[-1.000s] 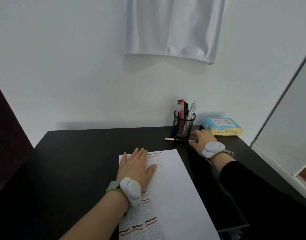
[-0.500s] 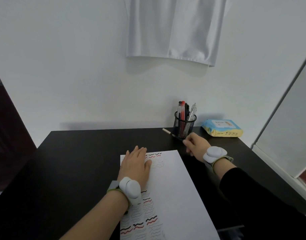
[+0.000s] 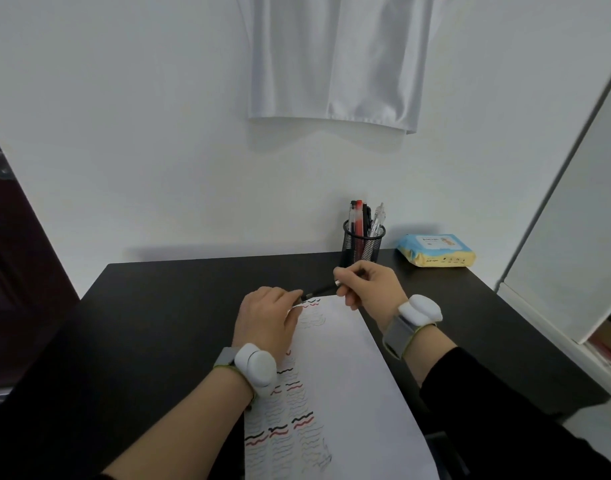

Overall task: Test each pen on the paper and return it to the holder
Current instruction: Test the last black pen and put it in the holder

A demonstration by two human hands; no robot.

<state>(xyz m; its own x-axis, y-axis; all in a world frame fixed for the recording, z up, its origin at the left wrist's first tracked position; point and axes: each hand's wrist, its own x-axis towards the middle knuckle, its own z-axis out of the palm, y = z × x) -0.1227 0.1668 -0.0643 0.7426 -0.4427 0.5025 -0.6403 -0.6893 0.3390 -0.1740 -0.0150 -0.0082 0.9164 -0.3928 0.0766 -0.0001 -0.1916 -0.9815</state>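
A white sheet of paper (image 3: 345,382) lies on the black desk (image 3: 165,306), with rows of red, black and faint wavy lines down its left side. My right hand (image 3: 366,285) grips a dark pen (image 3: 319,291) above the paper's top edge. My left hand (image 3: 267,318) rests on the paper's top left corner, and its fingertips pinch the pen's left end. Behind the hands stands a black mesh holder (image 3: 362,244) with several pens, one of them red.
A blue and yellow pack of wipes (image 3: 435,250) lies on the desk at the back right. A white cloth (image 3: 335,60) hangs on the wall above. A white panel (image 3: 567,237) stands at the desk's right edge, dark furniture (image 3: 16,254) at the left.
My right hand picked the pen up from the desk beside the holder and carried it left over the paper. My left hand lifted its fingers off the paper and took hold of the pen's end.
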